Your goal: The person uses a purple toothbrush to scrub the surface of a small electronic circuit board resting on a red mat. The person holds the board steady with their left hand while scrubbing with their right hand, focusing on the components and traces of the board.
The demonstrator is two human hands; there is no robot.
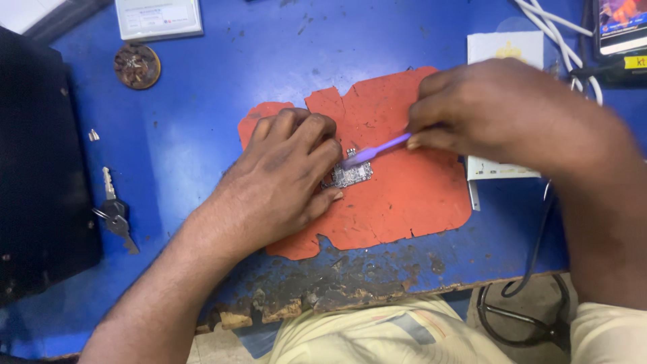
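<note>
A small circuit board (350, 175) lies on a ragged orange-red mat (404, 195) in the middle of the blue bench. My left hand (283, 182) rests on the mat and pins the board's left side with its fingertips. My right hand (499, 114) comes in from the right and pinches a thin purple brush-like tool (377, 151). The tool's tip touches the top of the board, close to my left fingers.
A bunch of keys (116, 212) lies at the left beside a black case (40, 175). A round tin (137, 65) and a white box (158, 17) sit at the back left. White cables (559, 27), a phone (623, 23) and a white card (505, 47) are at the right. The bench's front edge (337, 290) is worn and chipped.
</note>
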